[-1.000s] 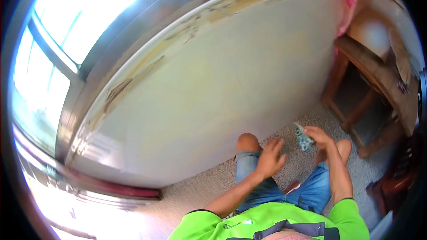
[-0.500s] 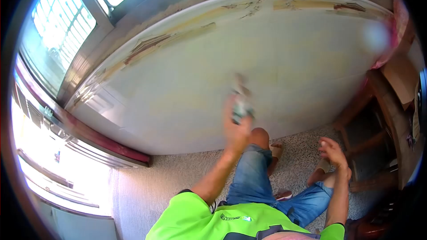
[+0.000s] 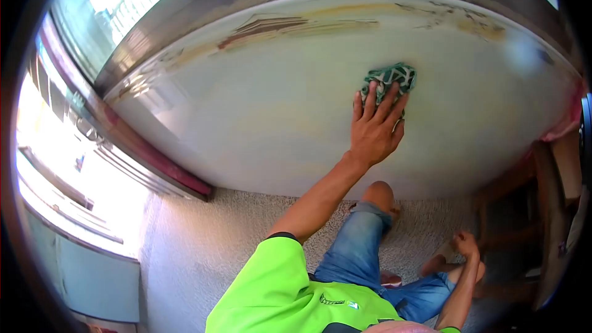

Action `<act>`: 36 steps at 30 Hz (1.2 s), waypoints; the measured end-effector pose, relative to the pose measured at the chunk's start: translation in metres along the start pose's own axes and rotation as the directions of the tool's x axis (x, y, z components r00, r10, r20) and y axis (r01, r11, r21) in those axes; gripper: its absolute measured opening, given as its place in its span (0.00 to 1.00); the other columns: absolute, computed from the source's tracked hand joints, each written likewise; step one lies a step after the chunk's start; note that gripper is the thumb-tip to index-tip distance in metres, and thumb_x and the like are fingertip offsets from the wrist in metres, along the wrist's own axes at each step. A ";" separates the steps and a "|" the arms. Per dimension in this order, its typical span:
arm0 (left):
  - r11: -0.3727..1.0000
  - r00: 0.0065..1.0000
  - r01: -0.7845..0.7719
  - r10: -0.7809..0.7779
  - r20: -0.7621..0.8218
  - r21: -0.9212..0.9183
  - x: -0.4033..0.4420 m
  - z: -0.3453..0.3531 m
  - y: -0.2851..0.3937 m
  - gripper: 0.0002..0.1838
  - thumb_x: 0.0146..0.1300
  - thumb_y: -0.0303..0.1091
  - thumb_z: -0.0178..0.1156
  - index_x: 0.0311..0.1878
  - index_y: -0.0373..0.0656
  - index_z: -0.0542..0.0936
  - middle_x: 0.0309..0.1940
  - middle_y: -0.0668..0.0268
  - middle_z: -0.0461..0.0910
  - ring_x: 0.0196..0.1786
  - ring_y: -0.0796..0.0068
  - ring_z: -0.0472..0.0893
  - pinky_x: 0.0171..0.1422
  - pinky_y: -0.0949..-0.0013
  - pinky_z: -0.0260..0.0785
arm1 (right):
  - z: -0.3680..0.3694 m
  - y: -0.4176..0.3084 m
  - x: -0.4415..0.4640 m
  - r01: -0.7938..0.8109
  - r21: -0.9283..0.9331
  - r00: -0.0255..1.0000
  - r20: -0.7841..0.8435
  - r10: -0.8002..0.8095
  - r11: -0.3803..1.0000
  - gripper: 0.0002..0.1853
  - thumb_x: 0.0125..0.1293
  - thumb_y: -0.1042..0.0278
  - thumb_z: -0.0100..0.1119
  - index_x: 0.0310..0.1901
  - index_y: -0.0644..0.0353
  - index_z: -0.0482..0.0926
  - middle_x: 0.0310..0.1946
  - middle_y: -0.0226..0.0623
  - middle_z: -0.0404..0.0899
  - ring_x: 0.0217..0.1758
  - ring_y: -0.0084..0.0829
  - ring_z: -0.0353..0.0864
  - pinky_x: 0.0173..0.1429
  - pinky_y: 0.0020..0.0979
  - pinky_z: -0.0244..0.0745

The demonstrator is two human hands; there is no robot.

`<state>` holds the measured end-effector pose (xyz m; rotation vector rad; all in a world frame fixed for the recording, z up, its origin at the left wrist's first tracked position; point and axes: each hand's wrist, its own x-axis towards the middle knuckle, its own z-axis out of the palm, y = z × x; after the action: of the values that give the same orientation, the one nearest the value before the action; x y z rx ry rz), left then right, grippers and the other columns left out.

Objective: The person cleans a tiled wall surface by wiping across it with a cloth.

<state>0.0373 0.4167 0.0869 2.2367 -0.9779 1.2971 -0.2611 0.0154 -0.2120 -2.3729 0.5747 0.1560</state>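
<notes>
Since the earlier frame, our left hand (image 3: 375,133) and the green-patterned cloth (image 3: 396,74) sit farther up the pale panel (image 3: 277,105). Our fingers lie spread over the cloth, flattened rather than clenched, apparently so pressure alone pins it there. The left forearm (image 3: 320,200) extends past the left knee (image 3: 377,195), likely for reach. Near right, our right hand (image 3: 467,244) sits by the right knee (image 3: 481,271), perhaps for balance; whether its fingers grasp anything, we cannot tell.

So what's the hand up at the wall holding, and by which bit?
The left hand presses a crumpled green-and-white patterned cloth against the decorated wall, with spread fingers over the cloth's lower and middle part.
</notes>
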 end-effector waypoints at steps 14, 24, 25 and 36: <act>0.712 0.519 0.702 -0.506 -0.689 0.006 -0.062 -0.150 -0.276 0.30 0.75 0.37 0.48 0.76 0.37 0.62 0.77 0.39 0.56 0.79 0.43 0.56 0.81 0.49 0.51 | -0.005 -0.011 -0.010 -0.115 0.163 0.988 0.118 0.096 0.980 0.16 0.64 0.62 0.60 0.41 0.69 0.83 0.32 0.48 0.85 0.36 0.33 0.83 0.43 0.39 0.77; 0.141 0.001 0.836 -0.967 -0.256 -0.530 -0.243 0.054 -0.146 0.38 0.79 0.48 0.44 0.80 0.32 0.48 0.80 0.40 0.46 0.80 0.43 0.53 0.82 0.55 0.48 | -0.024 -0.048 -0.021 -0.123 -0.010 0.986 0.111 0.124 0.992 0.20 0.63 0.56 0.59 0.45 0.68 0.85 0.39 0.53 0.86 0.45 0.42 0.87 0.50 0.41 0.78; 0.119 0.006 0.824 -0.979 -0.203 -0.554 -0.229 0.064 -0.120 0.38 0.79 0.47 0.44 0.81 0.33 0.46 0.80 0.40 0.44 0.81 0.43 0.51 0.83 0.55 0.46 | -0.015 -0.028 -0.013 -0.133 -0.007 0.987 0.095 0.133 0.991 0.20 0.63 0.56 0.59 0.45 0.68 0.85 0.39 0.53 0.86 0.45 0.42 0.87 0.50 0.41 0.78; 0.858 0.788 0.477 -0.513 -0.339 -0.190 -0.012 -0.001 -0.009 0.35 0.73 0.36 0.52 0.79 0.35 0.55 0.79 0.38 0.48 0.82 0.38 0.46 0.81 0.36 0.34 | -0.020 -0.056 -0.027 -0.109 -0.023 0.993 -0.058 0.107 0.994 0.17 0.64 0.56 0.62 0.44 0.63 0.85 0.38 0.50 0.87 0.43 0.43 0.87 0.49 0.42 0.79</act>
<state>0.0391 0.4282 0.0777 1.8796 -0.2665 1.3214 -0.2615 0.0496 -0.1567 -2.3782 0.7329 0.1458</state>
